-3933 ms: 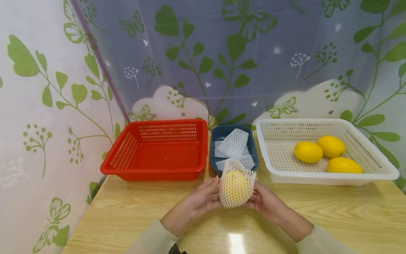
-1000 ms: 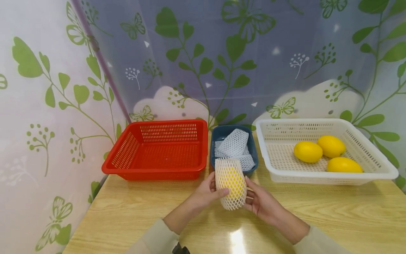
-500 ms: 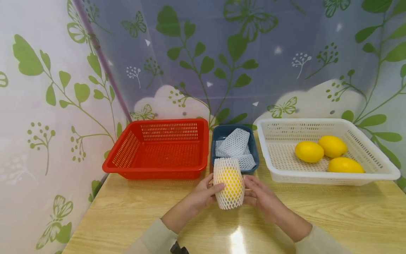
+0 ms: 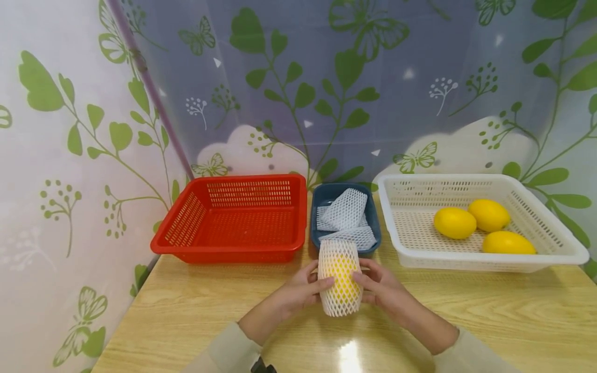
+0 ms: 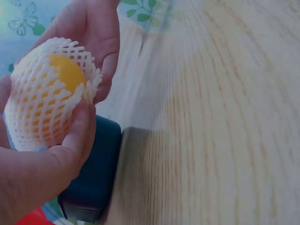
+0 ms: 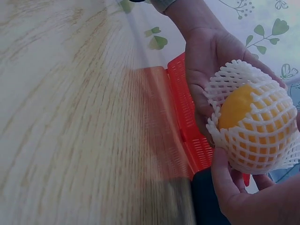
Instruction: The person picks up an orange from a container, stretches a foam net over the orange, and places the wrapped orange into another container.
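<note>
A yellow lemon (image 4: 344,277) sits inside a white foam fruit net (image 4: 338,249), held up over the near part of the table. My left hand (image 4: 296,291) grips its left side, thumb across the front. From the other side my right hand (image 4: 387,292) holds it too, its thumb pressing the mesh. One end of the lemon (image 5: 70,74) shows bare through the net's open end in the left wrist view. The right wrist view also shows this bare lemon end (image 6: 236,107), with the foam mesh (image 6: 269,126) wrapped round the rest.
Behind the hands stands a small dark blue bin (image 4: 318,194) with several folded foam nets (image 4: 345,210). To its left is an empty red basket (image 4: 233,255). On the right, a white basket (image 4: 466,260) carries 3 lemons (image 4: 453,223). A patterned curtain (image 4: 289,77) hangs behind.
Compared with the first frame, the net now covers the lemon more evenly and stands straighter. In the last half second it came slightly nearer, and the right thumb moved onto its front.
</note>
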Available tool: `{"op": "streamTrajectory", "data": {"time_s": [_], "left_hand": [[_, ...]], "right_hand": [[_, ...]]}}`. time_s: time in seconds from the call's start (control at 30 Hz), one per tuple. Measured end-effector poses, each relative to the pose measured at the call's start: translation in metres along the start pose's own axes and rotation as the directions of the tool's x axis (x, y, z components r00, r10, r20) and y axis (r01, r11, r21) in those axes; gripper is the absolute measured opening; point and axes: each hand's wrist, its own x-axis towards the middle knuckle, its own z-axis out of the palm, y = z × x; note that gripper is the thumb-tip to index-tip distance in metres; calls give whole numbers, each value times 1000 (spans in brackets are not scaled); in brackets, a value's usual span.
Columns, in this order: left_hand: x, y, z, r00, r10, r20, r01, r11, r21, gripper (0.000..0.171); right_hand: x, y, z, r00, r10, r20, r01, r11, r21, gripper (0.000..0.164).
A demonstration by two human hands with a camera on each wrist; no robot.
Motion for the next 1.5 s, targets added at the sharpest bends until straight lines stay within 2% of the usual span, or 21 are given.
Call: {"op": "streamTrajectory", "data": {"time_s": [0.3, 0.57, 0.67, 0.83, 1.0, 1.17, 1.37, 1.5], "left_hand": [[-4, 2, -2, 999, -21, 33, 20, 999, 26, 64], [-7, 6, 3, 999, -43, 23, 43, 999, -2, 56], [-7, 5, 6, 999, -48, 5, 48, 999, 15, 52], [-7, 3, 12, 997, -70, -32, 71, 997, 26, 56], [-7, 1, 13, 995, -87, -47, 88, 996, 33, 57], [-9, 2, 9, 997, -74, -11, 74, 997, 1, 53], [-10, 2, 3, 997, -69, 44, 70, 997, -33, 59], [-8, 1, -1, 994, -81, 74, 86, 995, -59, 62]], "right_hand": [[-1, 2, -2, 1000, 22, 20, -23, 999, 36, 65], [-4, 9, -7, 987, -6, 163, -17, 989, 144, 48], [-2, 14, -8, 979, -10, 203, -22, 988, 156, 42], [-1, 21, -9, 971, -5, 238, -32, 988, 152, 36], [-2, 21, -9, 970, 3, 242, -42, 987, 157, 42], [-2, 20, -10, 970, 14, 242, -53, 986, 158, 51], [-2, 19, -10, 977, 27, 212, -61, 986, 156, 39], [-2, 18, -9, 984, 50, 173, -74, 988, 134, 44]]}}
